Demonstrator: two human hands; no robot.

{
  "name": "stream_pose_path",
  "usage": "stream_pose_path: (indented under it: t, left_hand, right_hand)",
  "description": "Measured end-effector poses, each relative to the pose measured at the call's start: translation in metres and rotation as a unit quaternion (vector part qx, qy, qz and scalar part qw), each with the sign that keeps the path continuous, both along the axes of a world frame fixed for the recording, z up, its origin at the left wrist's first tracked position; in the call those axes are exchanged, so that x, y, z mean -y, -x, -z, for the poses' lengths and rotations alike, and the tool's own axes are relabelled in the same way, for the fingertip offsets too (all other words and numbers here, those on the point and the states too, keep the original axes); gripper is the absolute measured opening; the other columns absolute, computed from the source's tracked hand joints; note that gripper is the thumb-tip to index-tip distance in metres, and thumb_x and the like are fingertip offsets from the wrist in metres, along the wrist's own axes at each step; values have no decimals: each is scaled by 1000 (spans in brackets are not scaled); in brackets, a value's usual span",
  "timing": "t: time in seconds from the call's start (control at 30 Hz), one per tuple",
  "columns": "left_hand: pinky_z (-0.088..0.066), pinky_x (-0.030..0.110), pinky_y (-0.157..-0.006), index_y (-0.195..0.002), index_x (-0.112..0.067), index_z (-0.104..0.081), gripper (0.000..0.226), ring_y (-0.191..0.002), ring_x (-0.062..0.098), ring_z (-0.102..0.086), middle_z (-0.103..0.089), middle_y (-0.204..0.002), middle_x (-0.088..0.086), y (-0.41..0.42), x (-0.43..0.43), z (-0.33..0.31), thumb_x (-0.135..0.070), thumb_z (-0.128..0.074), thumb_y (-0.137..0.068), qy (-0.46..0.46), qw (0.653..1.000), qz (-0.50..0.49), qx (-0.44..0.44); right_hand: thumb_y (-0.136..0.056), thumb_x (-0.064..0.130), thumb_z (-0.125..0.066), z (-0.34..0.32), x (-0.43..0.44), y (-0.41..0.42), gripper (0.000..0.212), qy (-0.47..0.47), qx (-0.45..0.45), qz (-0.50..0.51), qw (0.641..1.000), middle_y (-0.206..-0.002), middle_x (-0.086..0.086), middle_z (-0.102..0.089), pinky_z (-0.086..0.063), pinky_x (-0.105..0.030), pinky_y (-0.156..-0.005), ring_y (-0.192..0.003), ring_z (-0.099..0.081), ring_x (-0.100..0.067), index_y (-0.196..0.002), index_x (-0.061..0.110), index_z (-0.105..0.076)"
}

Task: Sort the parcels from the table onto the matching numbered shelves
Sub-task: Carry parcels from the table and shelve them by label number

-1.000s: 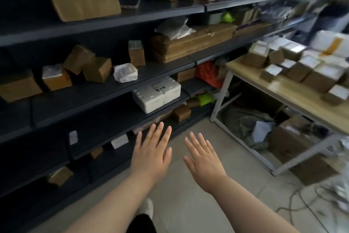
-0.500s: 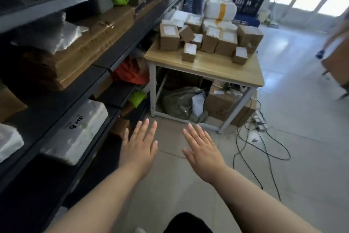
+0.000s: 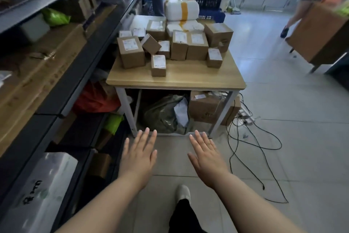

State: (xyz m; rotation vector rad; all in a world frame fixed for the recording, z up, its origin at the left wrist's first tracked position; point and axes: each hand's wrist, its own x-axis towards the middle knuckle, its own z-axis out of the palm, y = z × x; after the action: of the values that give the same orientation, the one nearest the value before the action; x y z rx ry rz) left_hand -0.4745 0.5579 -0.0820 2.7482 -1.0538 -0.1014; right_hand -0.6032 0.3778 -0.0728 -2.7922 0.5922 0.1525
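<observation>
Ahead, one table (image 3: 188, 77), left hand (image 3: 138, 155), right hand (image 3: 206, 159)

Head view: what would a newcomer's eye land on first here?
The two open hands, left hand and right hand, spread palm-down low in the foreground, holding nothing. Beyond them, a heap of brown parcels crowds the far part of the wooden table, a white bundle with orange tape at its back. Dark shelves run along the left.

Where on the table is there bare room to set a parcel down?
Bare: the near strip of the table along its front edge, either side of the small front box, and the right corner beside the small right box. Crowded: the back half, cartons packed against the white bundle.
</observation>
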Motion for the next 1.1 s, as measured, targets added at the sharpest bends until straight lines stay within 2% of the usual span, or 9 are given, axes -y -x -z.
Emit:
stream_pose_path:
  t: [0.13, 0.27, 0.43, 0.47, 0.53, 0.6, 0.73, 0.9, 1.1]
  left_hand:
    - [9, 39, -115, -138, -32, 23, 67, -135, 2, 21, 22, -146, -13, -56, 33, -14, -50, 19, -73, -28, 999, -37, -5]
    - [0, 41, -116, -143, -30, 8, 66, -142, 8, 6, 6, -152, -9, -102, 78, -18, -50, 8, -81, 0, 998, -55, 7]
    - [10, 39, -115, -138, -34, 24, 66, -135, 6, 22, 21, -149, -10, -138, 114, -4, -50, 19, -75, -44, 997, -64, -24]
    - [10, 39, -115, -137, -34, 26, 61, -134, 6, 24, 23, -150, -10, -146, 118, -1, -50, 18, -79, -61, 996, -62, -26]
    - [9, 39, -116, -136, -33, 27, 51, -137, 7, 23, 21, -154, -8, -168, 125, 0, -48, 2, -95, -71, 994, -75, -34]
    - [7, 39, -117, -137, -31, 26, 54, -143, 11, 17, 17, -157, -6, -194, 136, 0, -42, -12, -101, -61, 994, -87, -38]
    - [6, 39, -117, -136, -30, 26, 52, -145, 13, 14, 14, -158, -6, -249, 163, 11, -42, -9, -100, -71, 994, -65, -50]
    - [7, 39, -117, -139, -27, 27, 54, -145, 13, 16, 17, -158, -6, -325, 197, 24, -42, -8, -100, -92, 990, -19, -107]
    - [3, 37, -118, -151, -26, 11, 58, -145, 11, 12, 13, -159, -7, -430, 231, 28, -40, -17, -102, -77, 981, 18, -176]
  right_hand:
    - [-75, 60, 12, -5, 47, -64, 84, -4, 13, -31, 999, -151, 10, 20, 14, -27, -112, -138, 26, -10, -151, 25, 3]
    - [-99, 48, -15, -20, 106, -125, 59, -8, 26, -36, 999, -152, 9, 20, 11, -29, -115, -141, 22, -12, -151, 25, 1]
    - [-101, 44, -20, -10, 155, -173, 58, -6, 5, -49, 999, -153, 9, 18, 11, -29, -115, -135, 26, -8, -151, 25, 1]
    - [-102, 44, -21, -6, 158, -178, 58, -13, -4, -49, 999, -154, 9, 18, 11, -29, -115, -135, 26, -8, -151, 25, 1]
    - [-102, 44, -22, 2, 162, -190, 58, -22, -22, -52, 998, -157, 5, 16, 12, -28, -114, -135, 27, -8, -151, 25, 1]
    - [-101, 46, -21, 10, 167, -205, 59, -24, -43, -53, 997, -157, 4, 15, 14, -27, -112, -134, 28, -9, -151, 25, 1]
    - [-93, 54, -6, 18, 183, -248, 65, -15, -54, -28, 998, -157, 4, 15, 13, -26, -112, -134, 27, -8, -151, 26, 2]
    - [-101, 45, -23, 14, 197, -317, 59, -28, -54, 19, 998, -156, 7, 18, 14, -23, -111, -136, 25, -5, -151, 25, 2]
    - [-101, 45, -29, 6, 203, -423, 64, -70, -45, 88, 993, -158, 4, 16, 5, -25, -114, -145, 14, -13, -152, 20, 2]
